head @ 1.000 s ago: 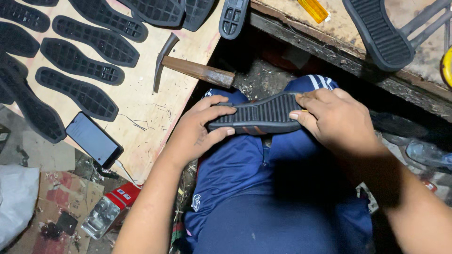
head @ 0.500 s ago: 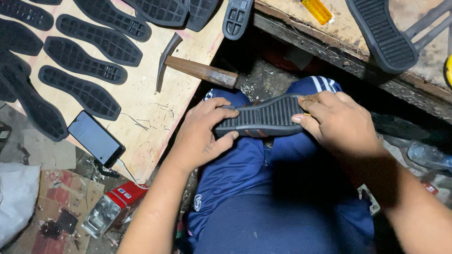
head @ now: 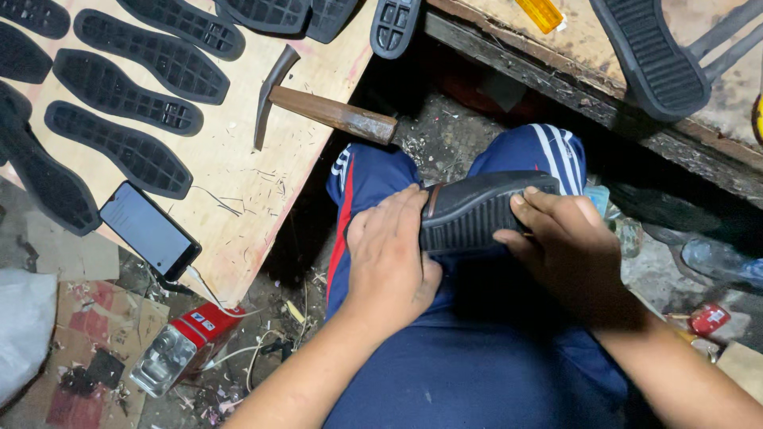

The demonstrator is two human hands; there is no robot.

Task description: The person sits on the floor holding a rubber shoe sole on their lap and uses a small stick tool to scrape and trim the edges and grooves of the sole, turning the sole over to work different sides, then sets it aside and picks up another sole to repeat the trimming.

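Left hand (head: 389,254) now over the shoe's (head: 477,210) hidden heel end, both grips, right hand (head: 572,254) too, clasping it

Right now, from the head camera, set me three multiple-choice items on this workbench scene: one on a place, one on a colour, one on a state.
1. Where does the hammer lie?
A. On the wooden board, handle past its edge
B. On the person's lap
C. Atop the phone

2. What colour are the trousers?
A. Grey
B. Blue with white and red stripes
C. Green

3. How is the black shoe sole held?
A. By the left hand only
B. Lying free on the floor
C. By both hands over the lap

Answers: 1 A, the hammer head rests on the board beside the soles. 2 B, stripes show at both knees. 3 C, the left hand and right hand each have a grip on it.
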